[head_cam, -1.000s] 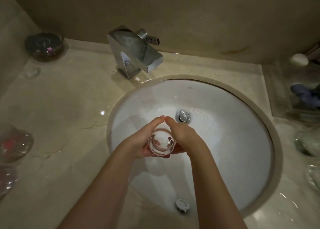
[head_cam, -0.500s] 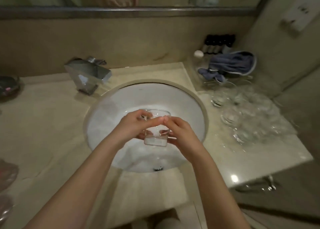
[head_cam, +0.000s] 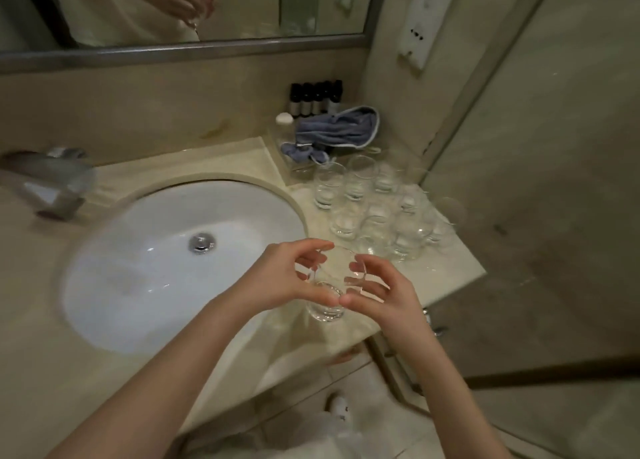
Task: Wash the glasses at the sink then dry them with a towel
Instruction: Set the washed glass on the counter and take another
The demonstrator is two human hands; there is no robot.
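While both hands meet over the beige marble counter, a clear, round drinking glass sits cupped between them, tilted with its thick base toward the person. The left hand curls its fingers and thumb round the glass's left side; the right hand curls round its right side, and the two thumbs nearly touch across the base. Left of the hands lies the white oval sink basin with a chrome drain plug. Just beyond the hands stands a cluster of clear empty glasses. Farther beyond lies a crumpled blue-grey towel, with a row of small dark-capped bottles behind it.
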